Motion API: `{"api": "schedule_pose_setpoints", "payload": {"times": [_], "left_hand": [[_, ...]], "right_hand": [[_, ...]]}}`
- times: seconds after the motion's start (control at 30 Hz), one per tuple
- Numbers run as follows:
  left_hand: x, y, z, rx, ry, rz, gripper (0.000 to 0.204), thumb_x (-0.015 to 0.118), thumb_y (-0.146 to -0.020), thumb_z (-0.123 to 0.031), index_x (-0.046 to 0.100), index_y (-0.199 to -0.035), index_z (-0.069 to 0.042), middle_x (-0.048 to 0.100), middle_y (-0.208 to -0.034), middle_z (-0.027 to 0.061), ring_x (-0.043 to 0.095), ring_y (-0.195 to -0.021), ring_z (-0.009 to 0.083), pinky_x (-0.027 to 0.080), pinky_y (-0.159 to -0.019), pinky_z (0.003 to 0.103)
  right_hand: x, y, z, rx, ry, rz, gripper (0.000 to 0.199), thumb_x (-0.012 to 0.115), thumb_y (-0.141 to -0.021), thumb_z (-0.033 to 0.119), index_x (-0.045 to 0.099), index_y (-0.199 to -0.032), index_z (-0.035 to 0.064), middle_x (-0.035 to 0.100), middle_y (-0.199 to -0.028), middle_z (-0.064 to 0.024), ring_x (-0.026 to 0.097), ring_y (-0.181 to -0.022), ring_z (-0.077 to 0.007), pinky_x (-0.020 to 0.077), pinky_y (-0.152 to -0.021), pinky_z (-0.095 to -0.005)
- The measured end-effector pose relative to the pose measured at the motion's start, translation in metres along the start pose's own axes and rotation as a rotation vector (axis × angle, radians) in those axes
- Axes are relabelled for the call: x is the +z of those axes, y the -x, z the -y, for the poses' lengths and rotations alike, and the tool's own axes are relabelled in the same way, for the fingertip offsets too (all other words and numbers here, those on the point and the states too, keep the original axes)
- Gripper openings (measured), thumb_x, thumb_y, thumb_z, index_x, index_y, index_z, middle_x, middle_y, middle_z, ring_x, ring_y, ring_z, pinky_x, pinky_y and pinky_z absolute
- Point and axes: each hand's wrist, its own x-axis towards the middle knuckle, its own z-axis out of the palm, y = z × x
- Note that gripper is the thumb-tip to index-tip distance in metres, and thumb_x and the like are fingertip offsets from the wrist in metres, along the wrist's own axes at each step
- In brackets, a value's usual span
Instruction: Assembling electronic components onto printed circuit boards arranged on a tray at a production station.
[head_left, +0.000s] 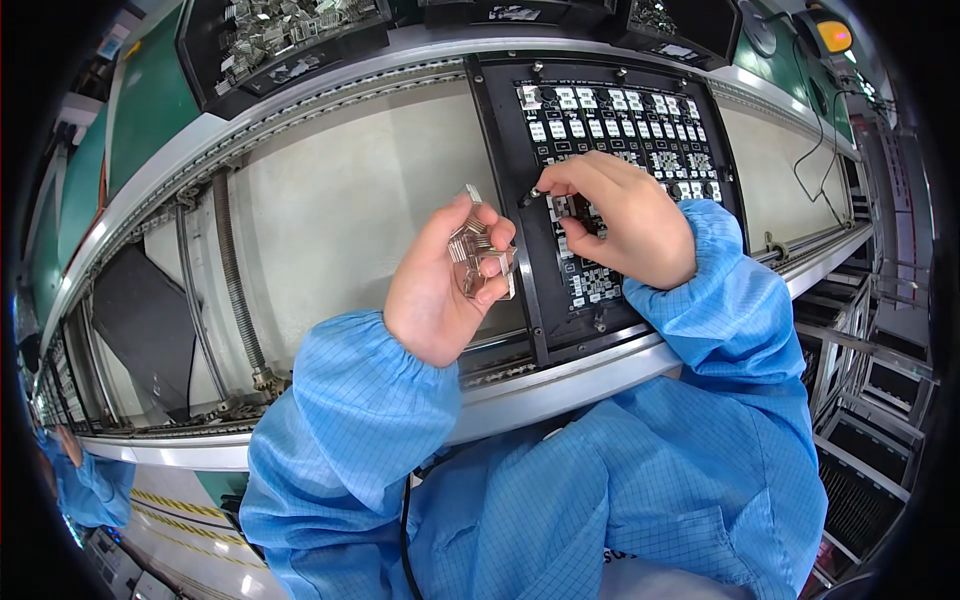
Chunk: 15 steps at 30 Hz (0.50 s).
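While left hand point(440, 285) cups metal clips point(478, 255) | right hand point(618, 215) pinches over black board point(610, 180)

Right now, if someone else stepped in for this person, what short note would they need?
Left hand: holds a small stack of metal clips, raised in front of the conveyor.
Right hand: pinches one small part against the black fixture tray.
Done: the tray's upper rows look filled with pieces.
Left: the stack in hand is unplaced; I cannot tell which slots are empty.
Spare metal parts lie in the bin behind.
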Motion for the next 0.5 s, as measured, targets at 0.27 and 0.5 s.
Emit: {"api": "schedule_pose_setpoints", "payload": {"times": [0.27, 0.5], "left_hand": [[0.0046, -0.0002, 0.0006, 0.01, -0.017, -0.019, 0.021, 0.05, -0.092, -0.031, 0.05, -0.087, -0.01, 0.054, -0.077, 0.0028, 0.044, -0.062, 0.0097, 0.035, -0.05, 0.022], [0.0066, -0.0013, 0.0017, 0.024, -0.016, -0.034, 0.02, 0.05, -0.091, -0.031, 0.05, -0.087, -0.011, 0.053, -0.077, 0.0026, 0.043, -0.062, 0.0099, 0.035, -0.05, 0.022]], "right_hand": [[0.0007, -0.0016, 0.0002, -0.035, 0.019, -0.003, 0.037, 0.064, -0.065, -0.005, 0.055, -0.1, 0.0038, 0.06, -0.09, -0.0099, 0.06, -0.08, -0.026, 0.0504, -0.071, -0.0341], [0.0021, -0.0021, -0.0003, -0.057, 0.019, -0.01, 0.037, 0.064, -0.065, -0.005, 0.055, -0.1, 0.004, 0.059, -0.088, -0.0102, 0.06, -0.08, -0.0271, 0.0498, -0.071, -0.0353]]}}
